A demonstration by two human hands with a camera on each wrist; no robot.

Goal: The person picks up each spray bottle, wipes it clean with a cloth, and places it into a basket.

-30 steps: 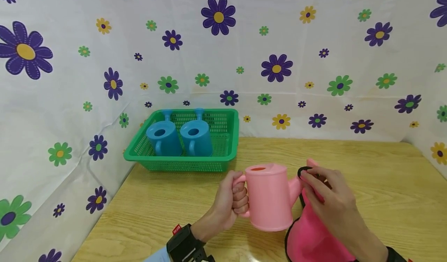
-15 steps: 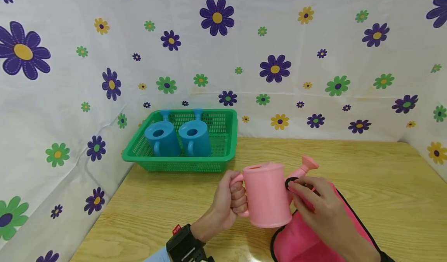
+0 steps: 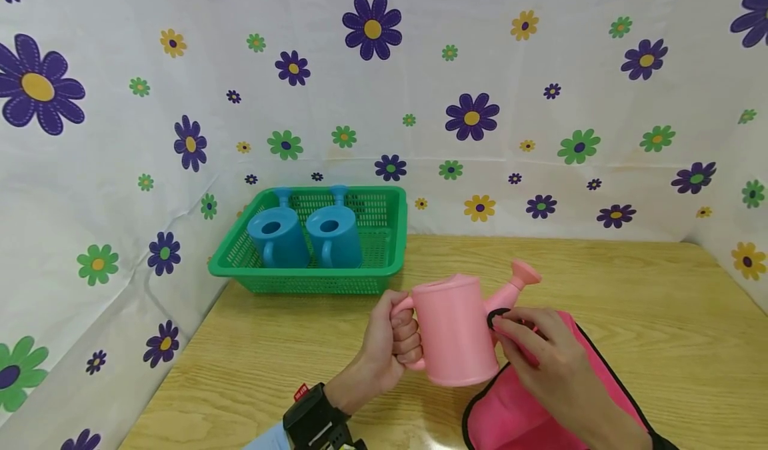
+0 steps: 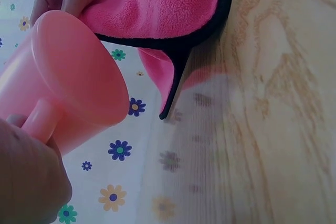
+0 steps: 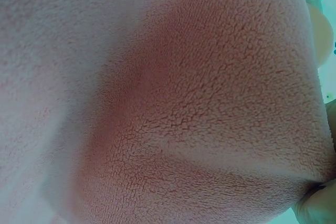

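A pink watering can [image 3: 454, 333] is held up over the table, upright, its spout pointing right. My left hand [image 3: 387, 343] grips its handle; in the left wrist view the can's base [image 4: 84, 72] faces the camera. A pink fleece cloth with black edging [image 3: 510, 407] hangs from my right hand [image 3: 561, 363]. The fingers of that hand pinch one corner of the cloth right at the base of the spout. Fleece [image 5: 210, 87] fills most of the right wrist view, with fingertips [image 5: 317, 205] at its right edge.
A green plastic basket [image 3: 312, 281] stands at the back left of the wooden table [image 3: 258, 357]. Inside it are two blue watering cans [image 3: 288, 240], side by side at the left. A white curtain with printed flowers [image 3: 420, 50] encloses the table's back and sides.
My right hand has moved left and down from the spout's head to its base, bringing the cloth along and uncovering the sprinkler head. The can has shifted slightly left.
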